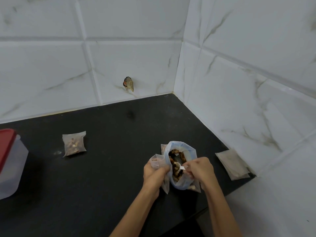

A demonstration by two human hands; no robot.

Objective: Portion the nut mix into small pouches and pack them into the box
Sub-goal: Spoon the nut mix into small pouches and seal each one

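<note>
A big clear bag of nut mix (186, 151) stands open on the black counter (111, 168). My right hand (201, 170) grips a small white spoon (181, 167) whose bowl is down among the nuts. My left hand (154, 173) holds a small clear pouch (157, 160) upright against the bag's left side. A filled pouch (73, 144) lies flat on the counter to the left. At the left edge stands a clear plastic box (10, 166) with a red lid (4, 147).
A stack of empty pouches (231, 164) lies by the right wall. Marble-look tiled walls (239, 82) close the counter's back and right sides. A stub with wires (128, 83) sticks out of the back wall. The counter's front edge runs near my right forearm.
</note>
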